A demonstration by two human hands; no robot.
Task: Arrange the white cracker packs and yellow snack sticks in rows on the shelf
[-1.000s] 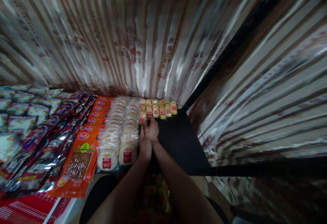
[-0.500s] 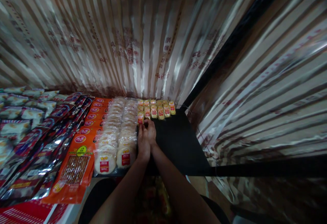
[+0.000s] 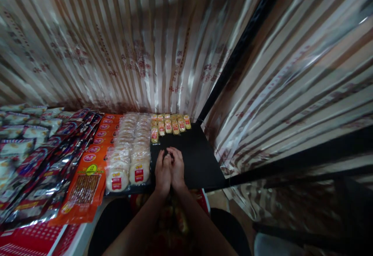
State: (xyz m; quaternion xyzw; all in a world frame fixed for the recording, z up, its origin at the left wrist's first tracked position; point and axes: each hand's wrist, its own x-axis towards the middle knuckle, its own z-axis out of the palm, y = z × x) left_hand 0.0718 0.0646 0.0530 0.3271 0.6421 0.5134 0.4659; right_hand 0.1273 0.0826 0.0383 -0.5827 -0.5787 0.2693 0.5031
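My left hand (image 3: 163, 172) and my right hand (image 3: 176, 168) are side by side, cupped toward each other over the black shelf (image 3: 201, 151). Their fingers are loosely bent, and no item shows between them. Ahead of them, small yellow-wrapped cakes with red labels (image 3: 168, 126) stand in rows at the shelf's back. One such cake (image 3: 154, 134) sits at the left, in front of the others, apart from my fingertips. Just left of my left hand run two columns of round, pale cakes in clear wrap (image 3: 140, 172).
Orange snack packets (image 3: 87, 186), dark shiny packets (image 3: 43, 186) and white bags (image 3: 17, 147) spread leftward. A red basket (image 3: 32, 238) is at lower left. Below my arms, a red container holds more yellow packets (image 3: 182, 221). A black post (image 3: 230, 61) and striped plastic sheeting (image 3: 163, 34) border the shelf.
Both hands have drawn back toward me from the yellow cakes. The front-left cake, by my fingertips before, now stands by itself in full view. The camera view has shifted a little.
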